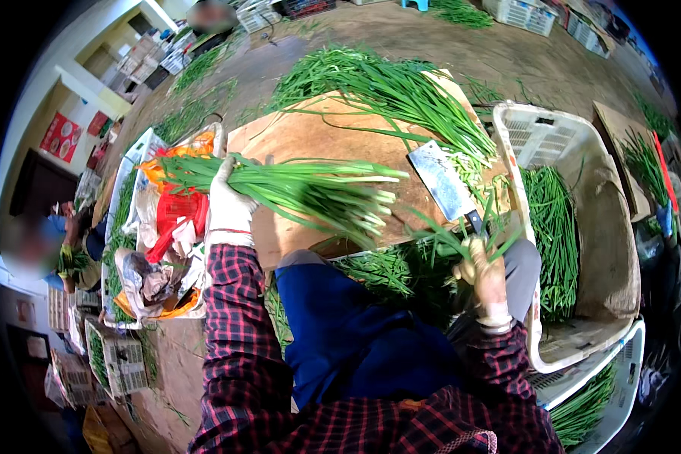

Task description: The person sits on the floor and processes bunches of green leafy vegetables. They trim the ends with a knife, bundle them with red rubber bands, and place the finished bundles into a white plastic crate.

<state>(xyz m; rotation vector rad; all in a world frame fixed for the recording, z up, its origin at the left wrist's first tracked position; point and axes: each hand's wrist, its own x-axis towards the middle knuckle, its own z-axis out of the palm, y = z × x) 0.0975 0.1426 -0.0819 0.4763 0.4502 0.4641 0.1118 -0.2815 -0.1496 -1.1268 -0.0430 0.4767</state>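
My left hand (231, 193), in a pale glove, is closed round a bunch of long green garlic chives (318, 190), held level above the wooden board (295, 133) with its whitish stem ends to the right. My right hand (482, 269) grips a few loose green leaves (445, 235) beyond the board's near edge, beside my knee. A cleaver (442, 180) lies on the right part of the board, its dark handle pointing towards my right hand. Next to the blade are short cut stem pieces (468, 170). A large pile of chives (369, 85) covers the board's far side.
At the right stands a white plastic crate (590, 335) with chives (550, 244) inside; another crate (630, 374) is below it. On the left, a crate (218, 136) holds red and orange bags. Leaves (374, 269) lie under the board's near edge. Another person (79, 244) sits at far left.
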